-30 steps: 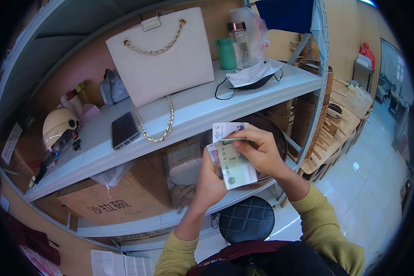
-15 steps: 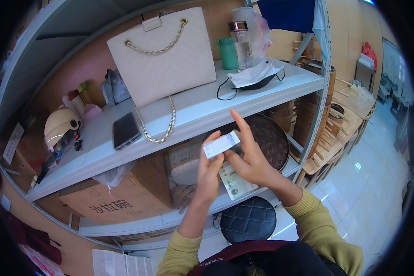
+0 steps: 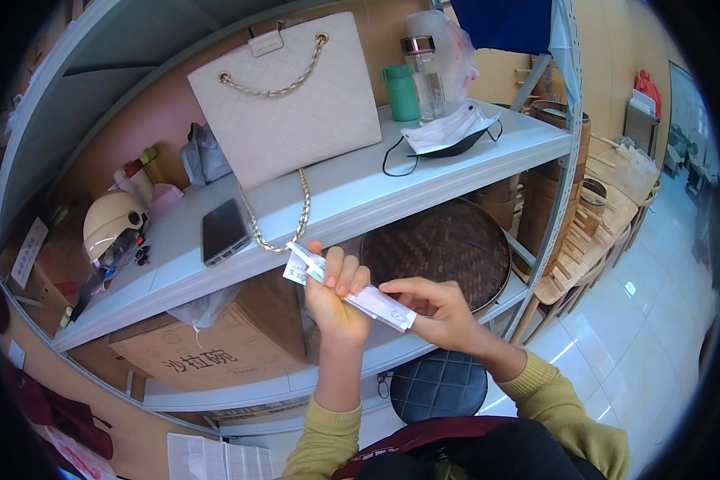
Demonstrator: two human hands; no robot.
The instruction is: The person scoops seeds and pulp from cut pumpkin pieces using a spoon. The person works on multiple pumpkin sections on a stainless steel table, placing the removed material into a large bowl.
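Note:
My left hand [image 3: 340,298] is closed around a small wad of folded banknotes [image 3: 380,308], in front of the shelf edge. The pale lilac-white notes stick out past the fingers on both sides. At the right end of the wad, my right hand [image 3: 442,314] has its thumb and fingers bent together on the paper. Above the hands, a cream quilted handbag [image 3: 296,104] stands on the shelf, its chain strap [image 3: 302,210] hanging to the shelf edge. A dark phone [image 3: 224,232] lies left of the strap.
The metal shelf [image 3: 336,192] also bears a beige helmet [image 3: 110,220], a green bottle [image 3: 401,94], a clear bottle [image 3: 426,78] and a face mask [image 3: 450,132]. Below are a cardboard box [image 3: 216,344], a round woven tray [image 3: 440,248] and a black stool [image 3: 440,386]. Bamboo steamers [image 3: 548,192] stand at right.
The left hand has turned over, its fingers now wrapped round the notes. The right hand has come down to their right end. The greenish note that hung below the hands no longer shows.

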